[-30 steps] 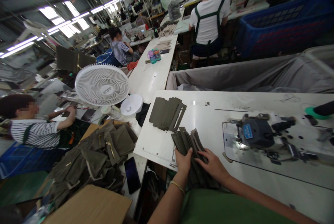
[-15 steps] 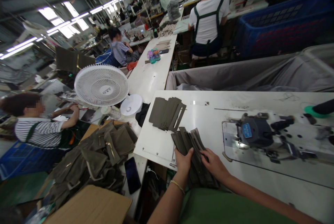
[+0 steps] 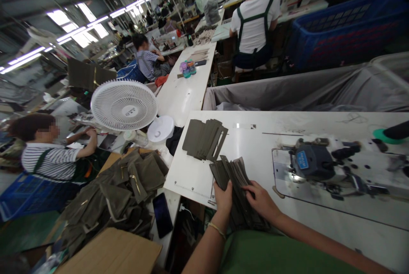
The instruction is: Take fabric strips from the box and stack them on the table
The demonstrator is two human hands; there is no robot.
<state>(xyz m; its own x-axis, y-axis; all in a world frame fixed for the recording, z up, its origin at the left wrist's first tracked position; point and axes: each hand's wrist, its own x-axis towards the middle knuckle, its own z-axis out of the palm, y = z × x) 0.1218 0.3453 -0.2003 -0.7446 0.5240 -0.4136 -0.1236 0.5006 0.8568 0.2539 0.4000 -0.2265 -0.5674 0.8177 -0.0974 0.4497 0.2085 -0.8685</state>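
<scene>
A fanned bundle of dark olive fabric strips [image 3: 239, 188] lies at the near edge of the white sewing table, its lower end against the green cloth at my body. My left hand [image 3: 223, 199] grips the bundle's left side, thumb on top. From the right, my right hand [image 3: 260, 199] has its fingers closed on the strips along the right side. Just beyond, a stack of flat olive fabric pieces [image 3: 203, 137] rests spread on the tabletop. To the right of my hands sits a sewing machine [image 3: 315, 163] with a lit needle area.
Left of the table are a heap of olive fabric parts with zippers [image 3: 124, 188], a phone [image 3: 162, 214], a cardboard piece [image 3: 111, 252] and a white fan [image 3: 124, 105]. Co-workers sit at the left and ahead. A grey cloth-lined bin [image 3: 287, 90] stands behind the table.
The strips on the right side of the bundle have spread into more visible layers. My right hand's fingers have shifted slightly left over them; my left thumb has moved slightly left.
</scene>
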